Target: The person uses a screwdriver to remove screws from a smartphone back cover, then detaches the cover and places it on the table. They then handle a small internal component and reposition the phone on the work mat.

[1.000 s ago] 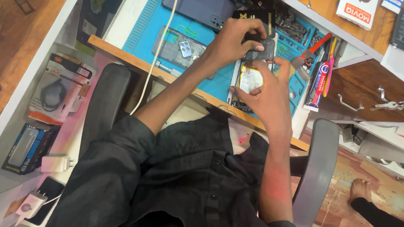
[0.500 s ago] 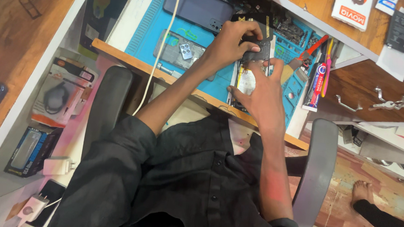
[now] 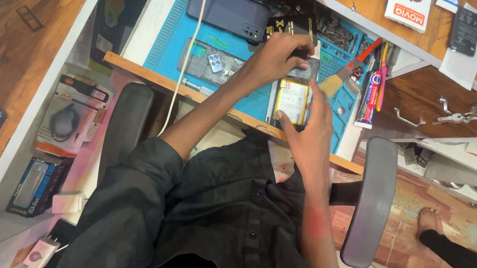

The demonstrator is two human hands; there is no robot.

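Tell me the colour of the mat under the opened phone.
Blue, the mat, seen in the head view under the opened phone.
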